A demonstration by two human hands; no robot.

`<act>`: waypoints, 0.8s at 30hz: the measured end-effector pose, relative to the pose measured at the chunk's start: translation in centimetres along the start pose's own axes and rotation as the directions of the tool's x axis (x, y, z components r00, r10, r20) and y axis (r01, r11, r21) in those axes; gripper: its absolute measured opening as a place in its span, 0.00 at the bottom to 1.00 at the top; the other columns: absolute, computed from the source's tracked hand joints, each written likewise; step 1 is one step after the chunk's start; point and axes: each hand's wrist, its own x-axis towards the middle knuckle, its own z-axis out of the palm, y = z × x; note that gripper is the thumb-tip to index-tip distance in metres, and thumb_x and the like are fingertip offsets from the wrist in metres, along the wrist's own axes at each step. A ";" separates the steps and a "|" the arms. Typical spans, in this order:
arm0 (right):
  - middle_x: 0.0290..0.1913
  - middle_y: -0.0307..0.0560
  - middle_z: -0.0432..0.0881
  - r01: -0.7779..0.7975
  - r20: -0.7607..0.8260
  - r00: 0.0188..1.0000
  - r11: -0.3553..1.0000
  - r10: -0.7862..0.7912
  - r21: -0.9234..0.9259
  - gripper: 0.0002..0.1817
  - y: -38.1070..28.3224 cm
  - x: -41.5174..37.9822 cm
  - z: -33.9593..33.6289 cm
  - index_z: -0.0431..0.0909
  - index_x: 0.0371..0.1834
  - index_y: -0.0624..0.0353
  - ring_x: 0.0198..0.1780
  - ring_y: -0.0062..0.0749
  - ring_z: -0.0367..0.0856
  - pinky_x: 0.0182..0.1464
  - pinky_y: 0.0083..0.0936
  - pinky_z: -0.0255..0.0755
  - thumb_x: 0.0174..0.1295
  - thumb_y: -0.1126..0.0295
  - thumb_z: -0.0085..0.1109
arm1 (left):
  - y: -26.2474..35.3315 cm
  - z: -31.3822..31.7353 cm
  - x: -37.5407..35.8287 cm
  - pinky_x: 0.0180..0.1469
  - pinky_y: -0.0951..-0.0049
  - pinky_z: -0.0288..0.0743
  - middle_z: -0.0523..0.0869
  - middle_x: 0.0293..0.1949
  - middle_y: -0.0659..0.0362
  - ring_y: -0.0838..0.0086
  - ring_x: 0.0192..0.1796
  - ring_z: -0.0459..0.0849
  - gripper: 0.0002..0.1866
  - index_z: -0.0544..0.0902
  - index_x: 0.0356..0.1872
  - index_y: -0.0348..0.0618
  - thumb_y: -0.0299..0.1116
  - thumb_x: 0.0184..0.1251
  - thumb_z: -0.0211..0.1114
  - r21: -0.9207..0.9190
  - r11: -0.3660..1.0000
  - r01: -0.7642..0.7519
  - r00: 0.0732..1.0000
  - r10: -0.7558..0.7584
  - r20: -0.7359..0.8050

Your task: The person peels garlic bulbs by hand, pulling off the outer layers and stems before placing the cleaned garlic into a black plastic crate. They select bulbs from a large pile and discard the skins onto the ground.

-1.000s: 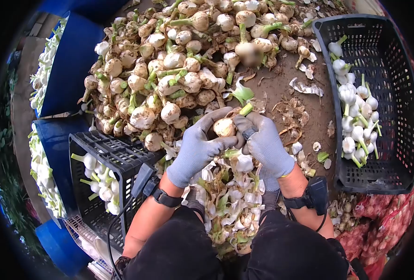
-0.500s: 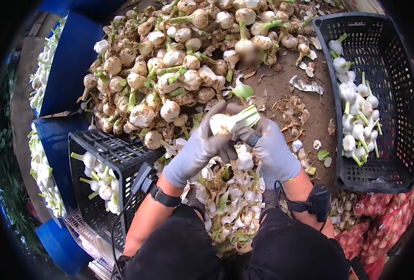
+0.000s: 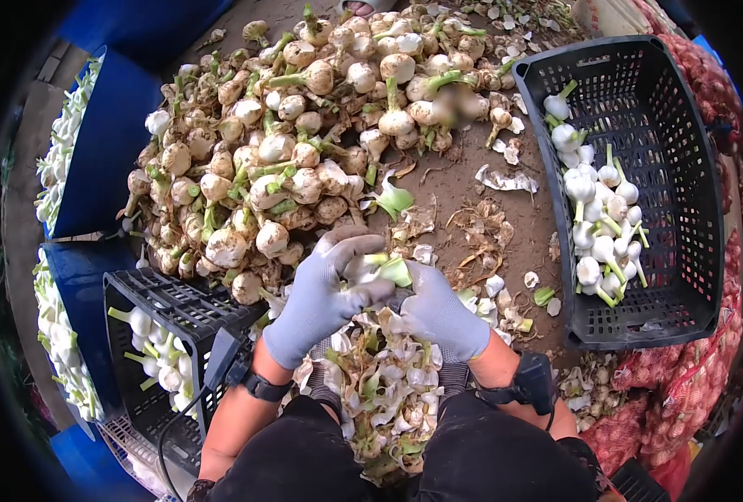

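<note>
My left hand (image 3: 325, 289), in a grey-white glove, curls its fingers around a garlic bulb, most of which is hidden. The cut green stem (image 3: 390, 271) of this bulb points right, toward my right hand (image 3: 438, 309). That gloved hand is closed at the stem and its outer leaves, fingertips partly hidden. Both hands are close together above a heap of peeled skins (image 3: 388, 385) between my legs. Beyond them lies a large pile of untrimmed, soil-stained garlic (image 3: 254, 167).
A black crate (image 3: 673, 293) with cleaned garlic stands at the right, beside red mesh sacks (image 3: 673, 376). Another black crate (image 3: 195, 305) is at the left, near blue containers (image 3: 112, 151) of garlic. Loose skins (image 3: 480, 230) litter the ground.
The view has shifted, so the pile and right crate appear further left. The bulb, clearly visible before, is now mostly covered by my left hand's fingers.
</note>
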 end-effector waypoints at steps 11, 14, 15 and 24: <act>0.38 0.58 0.84 -0.200 -0.076 0.965 0.517 0.251 -0.832 0.12 2.7 -1.4 -2.4 0.82 0.43 0.57 0.41 0.54 0.84 0.44 0.42 0.76 0.59 0.66 0.60 | -1.9 -0.2 -1.0 0.67 0.61 0.71 0.79 0.60 0.50 0.66 0.62 0.78 0.22 0.78 0.56 0.34 0.43 0.71 0.63 -0.935 0.224 0.273 0.884 -0.442 0.152; 0.38 0.56 0.85 -0.150 0.099 0.798 0.355 0.595 -0.923 0.16 3.9 -2.6 -2.4 0.81 0.47 0.55 0.41 0.54 0.84 0.42 0.42 0.76 0.59 0.59 0.62 | -2.7 -1.5 -0.7 0.56 0.71 0.78 0.82 0.53 0.55 0.72 0.55 0.81 0.21 0.76 0.59 0.35 0.42 0.76 0.57 -0.990 0.135 0.033 0.859 -0.510 -0.041; 0.38 0.56 0.85 -0.138 0.112 0.800 0.363 0.589 -0.921 0.16 3.8 -2.9 -2.0 0.81 0.47 0.55 0.41 0.54 0.84 0.42 0.42 0.76 0.59 0.59 0.62 | -3.4 -1.8 -0.7 0.54 0.73 0.79 0.83 0.51 0.56 0.72 0.53 0.82 0.21 0.75 0.59 0.37 0.44 0.77 0.56 -0.990 0.117 0.083 0.833 -0.553 0.005; 0.44 0.57 0.84 0.267 -0.016 0.950 0.841 -0.311 -0.470 0.19 4.0 0.3 -2.4 0.79 0.56 0.47 0.46 0.51 0.84 0.47 0.44 0.76 0.60 0.66 0.60 | 10.9 -1.7 5.8 0.58 0.64 0.81 0.70 0.68 0.46 0.55 0.61 0.80 0.36 0.57 0.73 0.32 0.49 0.76 0.54 -0.893 0.410 0.185 0.981 -0.025 0.192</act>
